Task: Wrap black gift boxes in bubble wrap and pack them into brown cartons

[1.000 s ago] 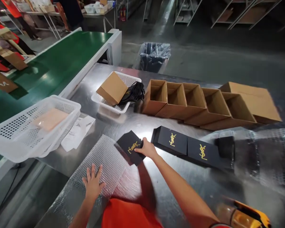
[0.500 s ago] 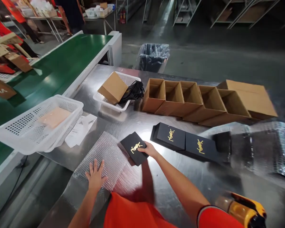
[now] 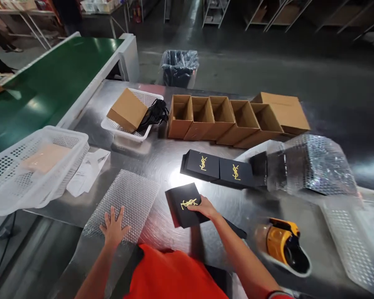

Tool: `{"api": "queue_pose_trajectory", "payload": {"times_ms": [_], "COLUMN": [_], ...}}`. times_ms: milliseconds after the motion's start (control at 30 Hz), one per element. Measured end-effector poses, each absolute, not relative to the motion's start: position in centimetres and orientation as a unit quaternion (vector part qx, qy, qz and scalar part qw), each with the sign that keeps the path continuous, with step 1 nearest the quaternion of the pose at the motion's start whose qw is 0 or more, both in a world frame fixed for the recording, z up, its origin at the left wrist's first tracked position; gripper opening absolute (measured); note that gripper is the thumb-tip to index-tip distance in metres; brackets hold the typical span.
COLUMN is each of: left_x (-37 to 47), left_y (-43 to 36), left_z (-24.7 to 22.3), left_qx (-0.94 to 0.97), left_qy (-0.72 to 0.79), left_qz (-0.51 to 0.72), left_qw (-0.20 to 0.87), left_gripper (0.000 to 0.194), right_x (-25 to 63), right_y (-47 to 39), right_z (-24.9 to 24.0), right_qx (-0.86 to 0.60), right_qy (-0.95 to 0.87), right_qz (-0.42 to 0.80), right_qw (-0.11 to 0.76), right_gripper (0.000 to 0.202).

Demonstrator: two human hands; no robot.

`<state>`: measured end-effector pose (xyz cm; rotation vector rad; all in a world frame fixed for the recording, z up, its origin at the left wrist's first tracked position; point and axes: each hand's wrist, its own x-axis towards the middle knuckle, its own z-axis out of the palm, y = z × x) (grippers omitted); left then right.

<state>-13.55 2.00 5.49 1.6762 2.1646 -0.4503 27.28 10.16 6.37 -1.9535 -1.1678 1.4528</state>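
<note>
My right hand (image 3: pixel 205 208) grips a black box (image 3: pixel 181 207) with a gold monogram, thumb on its top face, to the right of the bubble wrap. Fingers spread, my left hand (image 3: pixel 114 228) lies flat on a sheet of clear bubble wrap (image 3: pixel 132 195), which hangs over the table's near edge. More black boxes with the same gold monogram (image 3: pixel 202 163) lie in a row beyond my right hand. A dark flat object (image 3: pixel 235 228) is partly hidden behind my right forearm.
Open brown cartons (image 3: pixel 202 118) line the table's far side. A white basket (image 3: pixel 124 135) holds a brown box and black pouches. White baskets (image 3: pixel 77 143) and papers (image 3: pixel 87 172) are at left, beside a green conveyor (image 3: pixel 68 70). A yellow tape dispenser (image 3: pixel 279 245) stands at right, near bubble-wrapped items (image 3: pixel 318 164).
The held black box has moved right and nearer to me, away from the bubble wrap. My left hand stays on the wrap. The whole view has swung to the right.
</note>
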Motion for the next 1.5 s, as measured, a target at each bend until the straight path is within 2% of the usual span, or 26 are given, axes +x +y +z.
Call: {"api": "queue_pose_trajectory", "payload": {"times_ms": [100,267,433,533,667,833,1000,1133,1200,1300,1500], "left_x": [-13.4,-13.6,-14.0,-13.9,-13.7,-13.6,-11.1,-8.7,-8.8,-10.3,-12.3], "left_y": [2.1,2.1,2.0,2.0,2.1,2.5,5.1,6.3,5.8,4.4,3.3], "left_z": [5.7,5.5,5.4,5.5,5.7,5.7,5.3,4.6,4.2,3.5,2.8], "left_qx": [0.592,0.584,0.592,0.589,0.580,0.573,0.586,0.567,0.553,0.577,0.638], "left_qy": [0.768,0.771,0.763,0.763,0.769,0.773,0.766,0.800,0.814,0.794,0.744], "left_qz": [-0.161,-0.158,-0.141,-0.141,-0.148,-0.137,-0.100,-0.025,0.026,0.069,0.101], "left_qw": [0.184,0.198,0.218,0.227,0.224,0.236,0.244,0.197,0.173,0.176,0.171], "left_gripper": [0.068,0.069,0.067,0.067,0.069,0.074,0.080,0.080,0.067,0.040,0.039], "right_x": [26.7,22.2,19.6,20.7,22.5,23.9,24.3,19.4,15.5,10.3,6.1], "right_y": [10.5,5.4,3.3,5.7,7.7,7.9,12.7,17.5,19.3,21.4,23.5], "right_z": [7.1,9.3,11.4,11.6,10.6,10.6,14.2,15.9,15.2,12.9,7.8], "right_qx": [-0.703,-0.661,-0.547,-0.507,-0.518,-0.492,-0.551,-0.502,-0.467,-0.436,-0.458], "right_qy": [-0.450,-0.633,-0.741,-0.739,-0.663,-0.466,-0.384,-0.364,-0.376,-0.412,-0.457], "right_qz": [0.521,0.402,0.384,0.435,0.537,0.732,0.724,0.760,0.775,0.784,0.762], "right_qw": [0.179,0.042,-0.055,-0.088,-0.055,0.068,0.154,0.195,0.198,0.157,0.033], "right_gripper": [0.058,0.082,0.072,0.068,0.088,0.087,0.083,0.076,0.074,0.073,0.081]}}
